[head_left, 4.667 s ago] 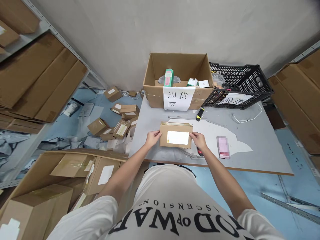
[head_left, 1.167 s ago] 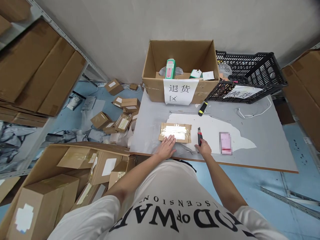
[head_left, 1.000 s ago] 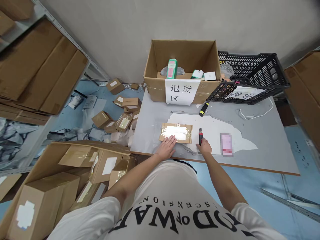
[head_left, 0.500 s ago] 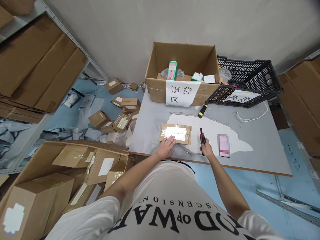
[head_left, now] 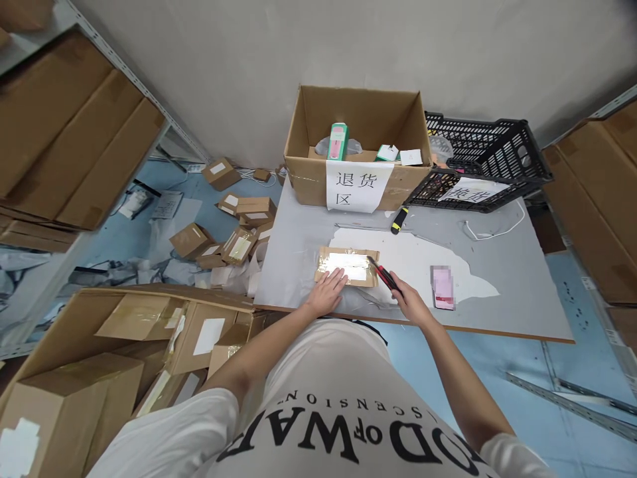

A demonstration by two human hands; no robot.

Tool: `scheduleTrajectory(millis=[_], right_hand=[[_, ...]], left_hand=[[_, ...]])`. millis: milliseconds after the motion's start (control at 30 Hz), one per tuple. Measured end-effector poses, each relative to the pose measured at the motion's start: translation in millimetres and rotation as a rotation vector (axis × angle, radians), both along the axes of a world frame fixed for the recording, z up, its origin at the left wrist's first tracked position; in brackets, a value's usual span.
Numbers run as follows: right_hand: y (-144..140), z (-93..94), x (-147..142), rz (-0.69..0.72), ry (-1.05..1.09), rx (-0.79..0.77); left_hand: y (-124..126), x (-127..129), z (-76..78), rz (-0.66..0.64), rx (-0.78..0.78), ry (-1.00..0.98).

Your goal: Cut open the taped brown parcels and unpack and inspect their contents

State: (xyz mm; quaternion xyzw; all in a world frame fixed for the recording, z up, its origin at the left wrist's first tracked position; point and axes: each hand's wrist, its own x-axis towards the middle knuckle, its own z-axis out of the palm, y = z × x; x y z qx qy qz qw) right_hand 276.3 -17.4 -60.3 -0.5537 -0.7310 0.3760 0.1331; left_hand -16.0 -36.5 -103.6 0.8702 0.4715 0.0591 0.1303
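Note:
A flat brown cardboard package [head_left: 323,265], taped and bearing a white label, lies near the table's front edge. My left hand [head_left: 328,292] rests on its lower left part with fingers extended. In my right hand [head_left: 409,300] is a red and black utility knife [head_left: 385,275], its tip pointing up and left at the package's right end. Whether the blade touches the package I cannot tell. To the right of that hand lies a phone [head_left: 442,289] with a pink, blurred screen.
Behind stands an open cardboard box [head_left: 303,182] with green cartons inside, beside a black plastic crate [head_left: 517,172]. A yellow and black handled tool [head_left: 399,220] and a white cable [head_left: 492,234] lie on the table [head_left: 527,292]. A large carton of parcels [head_left: 144,315] stands at left.
My right hand has turned the utility knife leftward, bringing its tip from beside the package to its right end. My left hand stays on the package. The view has shifted slightly.

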Motion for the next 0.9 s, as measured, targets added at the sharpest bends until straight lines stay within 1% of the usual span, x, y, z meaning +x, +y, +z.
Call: scheduleTrajectory(millis=[100, 133, 233, 333, 433, 567, 733, 900], right_hand=[[29, 20.6, -31, 0.307, -0.114, 0.131], [40, 26.2, -44, 0.384, -0.158, 0.158], [66, 37.0, -78, 0.580, -0.297, 0.210], [78, 40.7, -100, 0.712, -0.373, 0.237], [81, 41.4, -107, 0.771, -0.444, 0.259], [82, 41.3, -108, 0.789, -0.479, 0.266], [88, 43.6, -111, 0.789, -0.502, 0.268], [91, 52.0, -119, 0.844, -0.598, 0.267]], left_hand=[[0, 0, -1.9, 0.004, 0.003, -0.003], [0, 0, -2.2, 0.005, 0.002, -0.005], [0, 0, -3.0, 0.004, -0.007, -0.006], [-2, 1, -4.1, 0.015, -0.009, -0.015], [-4, 2, -5.6, 0.039, -0.010, -0.031], [-4, 3, -6.5, 0.047, -0.012, -0.039], [-1, 0, -5.2, 0.027, -0.005, -0.039], [0, -2, -4.0, 0.000, -0.001, -0.003]])
